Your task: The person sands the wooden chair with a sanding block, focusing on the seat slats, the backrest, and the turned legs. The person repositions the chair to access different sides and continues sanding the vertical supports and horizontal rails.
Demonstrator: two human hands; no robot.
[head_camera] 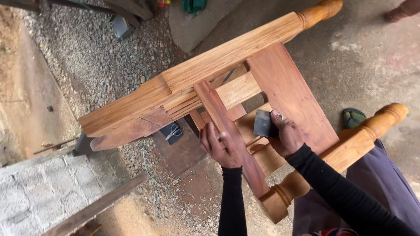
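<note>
Left hand (218,146) gripping reddish slat (227,135) of wooden frame (227,57); right hand (284,137) clasping dark sanding block (264,123) just beside

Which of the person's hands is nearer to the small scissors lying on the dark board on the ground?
Left. The left hand grips the reddish wooden slat just right of the small scissors; the right hand, holding a dark sanding block, is farther right.

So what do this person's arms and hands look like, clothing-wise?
Both arms wear snug, plain black long sleeves ending at the wrists. The left hand and right hand are bare: no gloves, and no rings, watch or markings visible on the fingers.
</note>
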